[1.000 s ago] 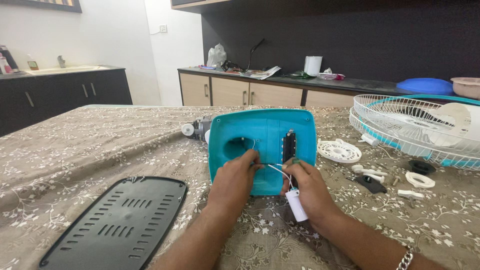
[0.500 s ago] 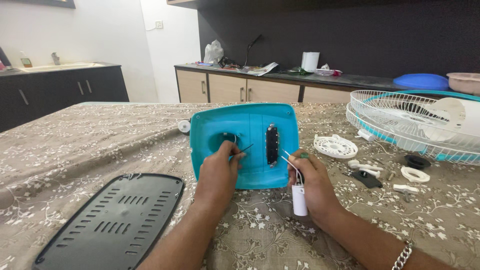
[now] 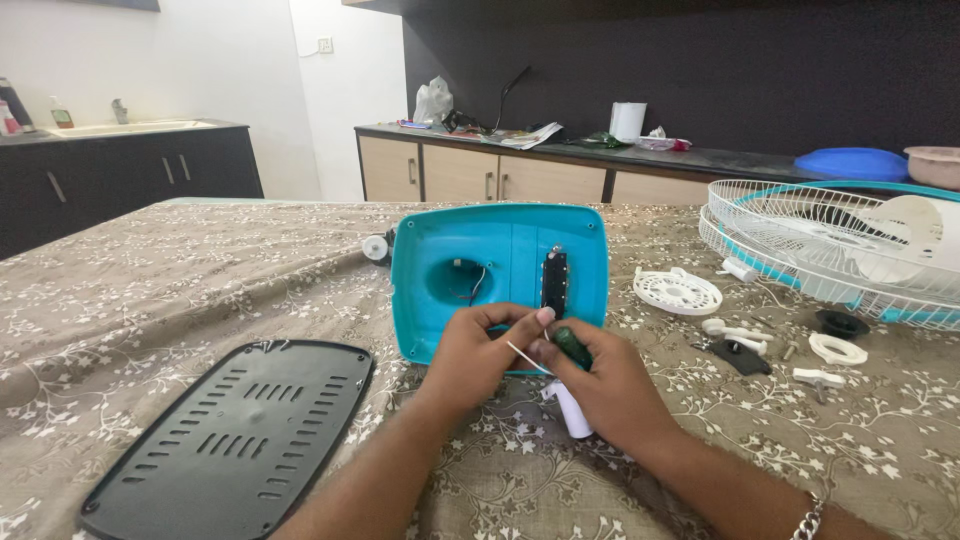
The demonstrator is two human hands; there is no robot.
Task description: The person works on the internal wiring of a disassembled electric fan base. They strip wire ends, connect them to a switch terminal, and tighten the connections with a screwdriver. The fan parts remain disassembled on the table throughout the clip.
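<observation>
Nearest lies a black vented plate [image 3: 228,437] on the flowered tablecloth [image 3: 150,300], left of the forearms. The left hand [image 3: 475,352] pinches a thin white wire [image 3: 523,356] with narrowed fingertips, touching the right hand [image 3: 603,384], which curls around a dark green-handled tool [image 3: 572,345] above a white cylinder [image 3: 572,409]. Just beyond stands the turquoise fan base [image 3: 500,275], with a white fan grille [image 3: 840,245] further right.

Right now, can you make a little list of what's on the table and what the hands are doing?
Left hand: pinching a thin white wire
Right hand: holding a green-handled tool, white cylinder beneath it
Behind hands: turquoise fan base, open side up
Left front: black vented cover
Right: fan grille, small white and black parts
Surface: flowered tablecloth
</observation>
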